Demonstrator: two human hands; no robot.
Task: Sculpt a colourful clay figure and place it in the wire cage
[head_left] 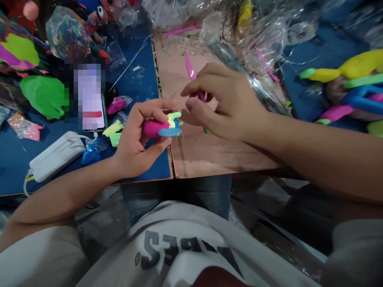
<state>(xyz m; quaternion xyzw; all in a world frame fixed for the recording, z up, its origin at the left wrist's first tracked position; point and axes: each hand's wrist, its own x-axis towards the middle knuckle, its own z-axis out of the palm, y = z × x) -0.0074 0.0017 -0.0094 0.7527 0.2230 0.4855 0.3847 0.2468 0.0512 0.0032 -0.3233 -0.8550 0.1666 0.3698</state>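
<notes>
My left hand [140, 135] is closed on a small soft-clay figure [155, 128], holding it between thumb and fingers above the table's front edge. The figure has a rounded pink body, with blue and yellow-green pieces at its right end. Just to the right, my right hand [220, 99] hovers over the wooden board with its thumb and forefinger slightly apart. A pink plastic modelling knife [190, 67] runs through its curled fingers, blade pointing away from me. The fingers hide much of the handle.
A phone [91, 95] and a white power bank [56, 155] joined by a cable lie at left. Green clay [44, 95] and a mixed-colour clay ball [68, 32] sit behind. Clear plastic bags [272, 36] cover the back of the wooden board [203, 155]. Colourful clay figures [353, 87] stand right.
</notes>
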